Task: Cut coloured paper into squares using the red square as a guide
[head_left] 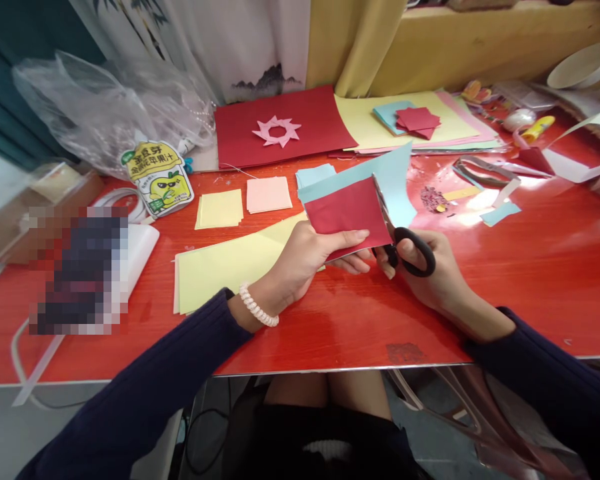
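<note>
My left hand (313, 257) pinches a red paper square (347, 213) laid over a larger light blue sheet (397, 183), thumb on top and fingers beneath. In my right hand (427, 267) are black-handled scissors (415, 252), with fingers through the loops. Their blades run along the right edge of the red paper, over the blue sheet. Beneath my left hand lie yellow sheets (230, 267) on the table. Just beyond are stacks of yellow squares (219, 209), pink squares (269, 195) and light blue squares (314, 176).
A folded pink paper ring (277, 131) rests on a red sheet (325, 127) at the back. Blue and red squares (417, 122) sit on coloured sheets. Paper scraps (500, 213) lie right; a lemon-printed pouch (163, 180), a white cable and a blurred-out object (83, 273) are left.
</note>
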Available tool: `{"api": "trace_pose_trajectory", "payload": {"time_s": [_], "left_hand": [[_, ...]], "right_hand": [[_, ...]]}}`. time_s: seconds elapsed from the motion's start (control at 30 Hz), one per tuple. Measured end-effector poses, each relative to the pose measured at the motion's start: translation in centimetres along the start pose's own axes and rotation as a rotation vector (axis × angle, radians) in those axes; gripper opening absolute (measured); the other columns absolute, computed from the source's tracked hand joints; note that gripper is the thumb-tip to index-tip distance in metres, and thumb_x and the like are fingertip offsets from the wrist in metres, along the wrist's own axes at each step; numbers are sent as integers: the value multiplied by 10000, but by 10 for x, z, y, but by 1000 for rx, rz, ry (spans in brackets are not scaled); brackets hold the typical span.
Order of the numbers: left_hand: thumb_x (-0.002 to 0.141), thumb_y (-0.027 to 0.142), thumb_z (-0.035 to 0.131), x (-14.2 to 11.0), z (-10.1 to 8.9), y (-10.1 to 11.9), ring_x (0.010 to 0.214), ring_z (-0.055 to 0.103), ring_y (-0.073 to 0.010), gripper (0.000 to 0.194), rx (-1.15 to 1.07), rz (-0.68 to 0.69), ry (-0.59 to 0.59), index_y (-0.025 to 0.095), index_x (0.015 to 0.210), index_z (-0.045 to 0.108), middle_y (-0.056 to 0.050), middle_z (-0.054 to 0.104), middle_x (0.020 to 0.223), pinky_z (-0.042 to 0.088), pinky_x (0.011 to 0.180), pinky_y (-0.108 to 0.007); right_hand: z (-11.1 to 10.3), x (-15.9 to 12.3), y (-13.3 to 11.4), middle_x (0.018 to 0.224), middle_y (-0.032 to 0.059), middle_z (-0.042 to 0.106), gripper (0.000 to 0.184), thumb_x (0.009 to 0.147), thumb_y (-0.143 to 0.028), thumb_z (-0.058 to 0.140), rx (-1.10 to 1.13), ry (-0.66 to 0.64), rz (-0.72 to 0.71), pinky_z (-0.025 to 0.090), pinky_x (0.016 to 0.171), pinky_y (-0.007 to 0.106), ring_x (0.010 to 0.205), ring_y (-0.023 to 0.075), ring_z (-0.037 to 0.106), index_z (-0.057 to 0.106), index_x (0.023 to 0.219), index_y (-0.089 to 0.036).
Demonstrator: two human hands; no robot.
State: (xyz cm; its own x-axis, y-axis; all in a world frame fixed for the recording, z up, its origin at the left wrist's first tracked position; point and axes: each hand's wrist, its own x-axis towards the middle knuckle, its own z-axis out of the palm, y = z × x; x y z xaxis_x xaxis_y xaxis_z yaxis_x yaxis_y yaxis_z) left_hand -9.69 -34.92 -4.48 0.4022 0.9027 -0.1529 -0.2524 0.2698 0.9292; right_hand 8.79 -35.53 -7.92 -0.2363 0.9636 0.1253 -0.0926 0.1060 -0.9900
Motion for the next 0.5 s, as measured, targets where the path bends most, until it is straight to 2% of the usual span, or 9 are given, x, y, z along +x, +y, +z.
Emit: {"api": "trace_pose_trajectory", "payload": {"time_s": [0.5], "left_hand": [[711, 329, 738, 1, 2, -7, 543, 644, -123, 230, -29, -19, -4, 123, 771, 656, -24, 689, 660, 533, 581, -248]], "right_hand": [[1, 1, -1, 479, 0, 553, 405, 747, -494, 703, 14, 39, 40, 338, 508, 278, 458, 110, 469, 581, 527, -176]]}}
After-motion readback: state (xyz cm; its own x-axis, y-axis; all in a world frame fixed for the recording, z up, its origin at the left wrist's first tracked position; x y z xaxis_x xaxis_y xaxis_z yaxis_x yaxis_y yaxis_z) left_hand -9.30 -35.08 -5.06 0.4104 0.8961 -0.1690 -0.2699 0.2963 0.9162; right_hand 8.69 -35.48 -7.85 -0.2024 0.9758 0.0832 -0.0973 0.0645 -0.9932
